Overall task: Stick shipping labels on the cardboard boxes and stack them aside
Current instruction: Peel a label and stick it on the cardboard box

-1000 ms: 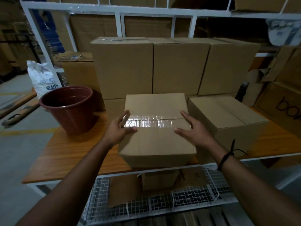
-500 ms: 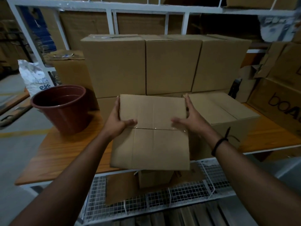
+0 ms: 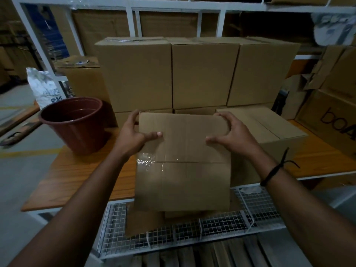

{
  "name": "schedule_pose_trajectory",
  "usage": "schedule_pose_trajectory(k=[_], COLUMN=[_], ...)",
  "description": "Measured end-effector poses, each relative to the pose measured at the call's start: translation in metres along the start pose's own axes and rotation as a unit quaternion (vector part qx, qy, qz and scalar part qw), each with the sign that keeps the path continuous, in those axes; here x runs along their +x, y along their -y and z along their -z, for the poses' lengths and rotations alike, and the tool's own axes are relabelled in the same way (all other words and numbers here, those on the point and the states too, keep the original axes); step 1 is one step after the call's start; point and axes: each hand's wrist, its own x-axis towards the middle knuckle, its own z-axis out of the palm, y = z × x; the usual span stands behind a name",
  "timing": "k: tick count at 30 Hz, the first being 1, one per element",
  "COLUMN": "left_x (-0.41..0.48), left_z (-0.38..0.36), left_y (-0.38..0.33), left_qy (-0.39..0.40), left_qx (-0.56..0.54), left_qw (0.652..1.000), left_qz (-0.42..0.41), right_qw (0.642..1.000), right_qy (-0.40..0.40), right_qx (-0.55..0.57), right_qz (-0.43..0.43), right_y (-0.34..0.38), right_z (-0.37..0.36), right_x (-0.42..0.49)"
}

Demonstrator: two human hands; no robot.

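**Cardboard in both hands: set it flat before you label**

You have the box tipped up toward you at the front edge of the table, with its lower part hanging out over the wire rack below. Whether it rests on the table edge can't be told.

Your left hand grips the far left corner, thumb flat on the side facing you and fingers wrapped behind. Your right hand grips the far right corner, fingers curled over the top edge. A strip of clear tape runs across the middle of that side. No label is in view anywhere, so you are probably turning the box to find a plain face.

- **Grip:** Hold it by the corners, where cardboard is stiffest. Thumbs pressed into the middle of a panel could dent it.
- **Placement:** Bring it down flat on the table rather than working over the edge, because a label wants a firm backing.
- **Face:** Pick a side free of the tape and the flap joint, since a label laid across either may lift.
- **Clearance:** Mind the pot on the left and the second box close on the right. The gap between them looks tight.

The stacked boxes behind look like the likely place to stack it.
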Motion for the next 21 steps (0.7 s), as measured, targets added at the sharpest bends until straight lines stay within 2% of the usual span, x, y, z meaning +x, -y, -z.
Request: schedule_pose_trajectory(k=[5, 10, 21], left_x=[-0.012, -0.022, -0.025], left_z=[-0.006, -0.009, -0.012], left_y=[-0.002, 0.017, 0.055], left_qy=[-0.004, -0.001, 0.066], left_qx=[-0.022, 0.003, 0.055], left_qw=[0.999, 0.999, 0.996], left_qz=[-0.036, -0.054, -0.004], right_qw=[0.997, 0.995, 0.995], right_qy=[-0.035, -0.061, -0.037], right_qx=[-0.046, -0.051, -0.064], right_qz=[0.058, 0.066, 0.063], right_y=[0.002, -0.029, -0.063], right_z=[0.005, -0.016, -0.044], right_x=[0.000, -0.010, -0.035])
